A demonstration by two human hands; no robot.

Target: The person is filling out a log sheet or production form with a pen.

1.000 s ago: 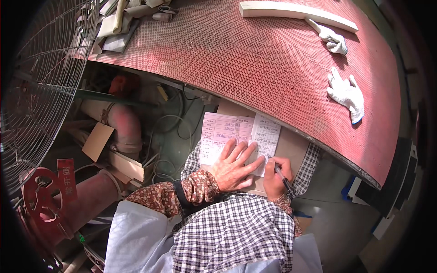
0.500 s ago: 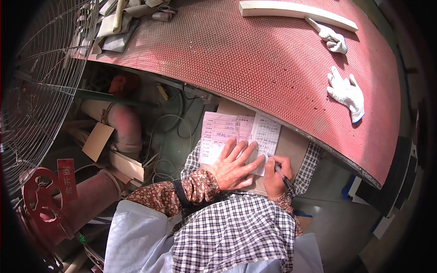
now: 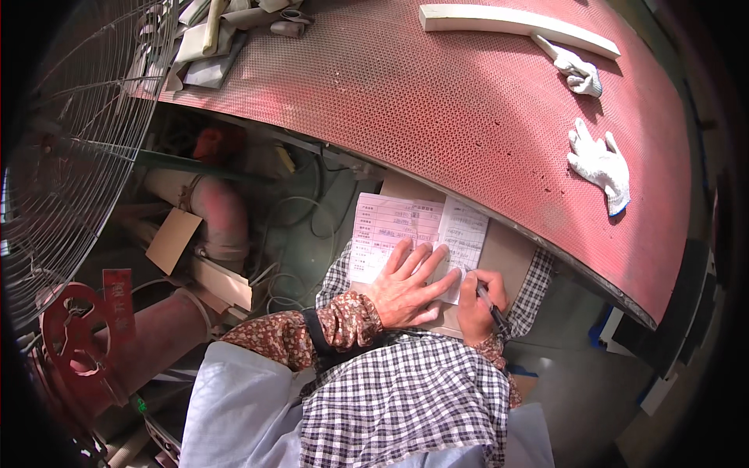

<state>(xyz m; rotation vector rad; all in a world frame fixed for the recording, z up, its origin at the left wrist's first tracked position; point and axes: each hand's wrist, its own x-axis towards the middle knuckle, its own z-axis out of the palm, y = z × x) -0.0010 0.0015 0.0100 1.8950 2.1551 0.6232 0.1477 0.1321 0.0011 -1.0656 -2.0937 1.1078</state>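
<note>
A printed form (image 3: 374, 234) with handwriting lies on a brown board (image 3: 503, 253) across my lap. My left hand (image 3: 409, 287) rests flat on it, fingers spread, palm down. Beside it lies a narrower white sheet (image 3: 466, 226) filled with writing, partly under my left fingertips. In my right hand (image 3: 480, 306) a dark pen (image 3: 495, 313) is gripped, its tip hidden by the fingers near the sheet's lower right edge. A checked apron (image 3: 406, 398) covers my lap under the board.
A red mesh-topped table (image 3: 437, 101) curves ahead, bearing two white gloves (image 3: 601, 168), a pale curved strip (image 3: 515, 30) and piled scraps (image 3: 211, 47). At left are a wire fan guard (image 3: 86, 140), a red valve wheel (image 3: 76, 327) and pipes (image 3: 222, 214). Dark panels (image 3: 671, 312) stand at right.
The whole view has shifted slightly, so things appear a little further right and down. Both hands keep nearly the same pose on the papers, and the pen stays in my right hand.
</note>
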